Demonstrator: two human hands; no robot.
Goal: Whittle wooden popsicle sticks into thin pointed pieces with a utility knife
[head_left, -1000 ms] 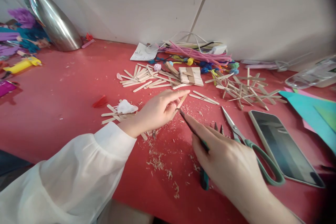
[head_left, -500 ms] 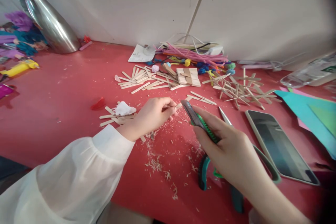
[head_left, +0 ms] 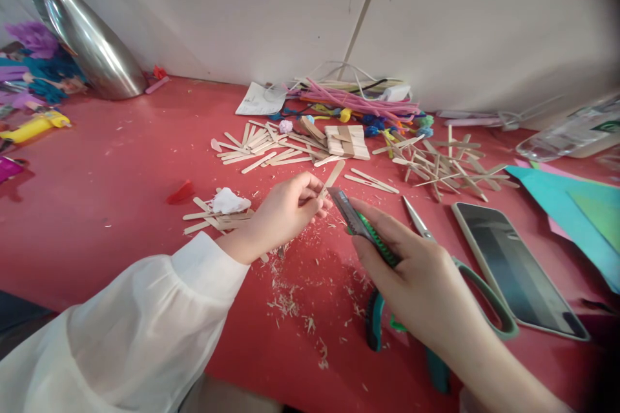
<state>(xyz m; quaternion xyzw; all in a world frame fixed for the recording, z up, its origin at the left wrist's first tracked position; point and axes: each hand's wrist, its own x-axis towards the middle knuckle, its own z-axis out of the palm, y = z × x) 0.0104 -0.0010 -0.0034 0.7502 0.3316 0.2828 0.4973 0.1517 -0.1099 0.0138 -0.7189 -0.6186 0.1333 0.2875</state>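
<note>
My left hand (head_left: 293, 206) pinches a flat wooden craft stick (head_left: 334, 174), which points up and to the right from the fingertips. My right hand (head_left: 411, 264) is wrapped round a green utility knife (head_left: 375, 235). The knife's dark tip lies right beside the stick's lower part; whether blade and wood touch I cannot tell. Wood shavings (head_left: 288, 303) are scattered over the red table (head_left: 121, 206) below both hands. Under my right forearm lie scissors (head_left: 489, 300) with green handles, partly covered.
A phone (head_left: 520, 271) lies at the right, near coloured paper (head_left: 571, 213). Behind my hands are piles of craft sticks (head_left: 264, 145), a bundled stack (head_left: 347, 142) and pink pipe cleaners (head_left: 343, 98). A metal jug (head_left: 97, 39) stands back left. White tissue (head_left: 230, 201) tops several sticks.
The stick in my left hand has swung upward and shows more of its length. My right hand with the knife has shifted slightly left, uncovering more of the scissors.
</note>
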